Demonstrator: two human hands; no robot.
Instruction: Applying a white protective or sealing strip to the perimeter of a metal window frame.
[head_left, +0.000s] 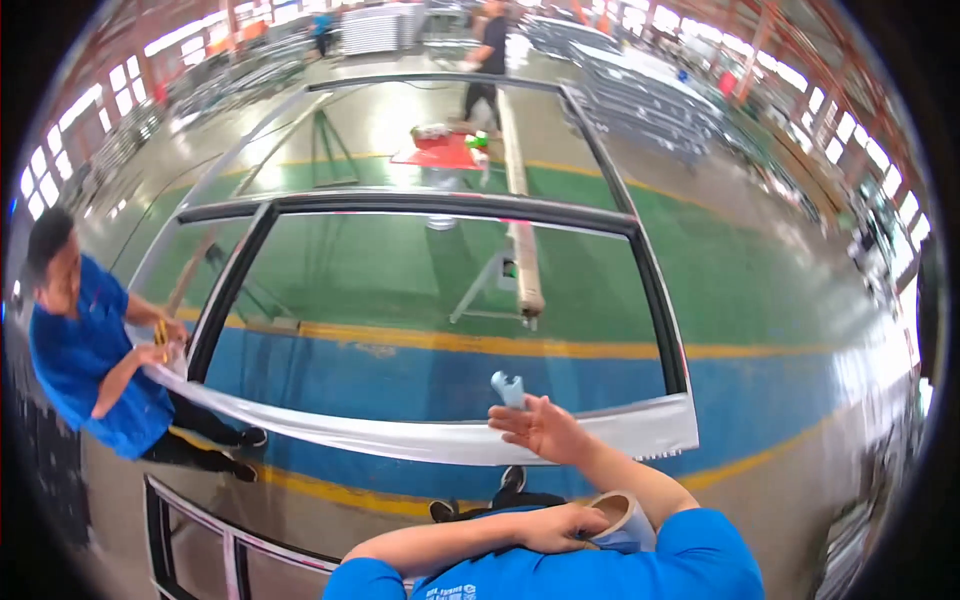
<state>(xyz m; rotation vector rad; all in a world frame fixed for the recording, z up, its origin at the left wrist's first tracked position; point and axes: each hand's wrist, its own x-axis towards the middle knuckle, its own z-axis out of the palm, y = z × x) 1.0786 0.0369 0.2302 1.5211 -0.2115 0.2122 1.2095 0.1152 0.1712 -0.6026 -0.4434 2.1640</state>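
In my right hand [540,428] is a small pale-blue hand tool [508,388] with a notched head, pinched at the thumb while other fingers stretch out. The hand is over the near rail of a large window frame [420,436], covered there in whitish film. Against my body, my left hand [568,526] grips a roll of film [632,530] at its open cardboard core. At the frame's left corner a co-worker [95,350] in a blue shirt holds a yellow tool [163,338] close to the rail.
A long wrapped beam [515,200] and a metal trestle [487,285] support the frame from below. Beyond stands a red-topped stool [438,152] with items on it. Another dark frame [228,545] lies low at the near left. A second person [490,50] is farther back, near stacked profiles [640,95].
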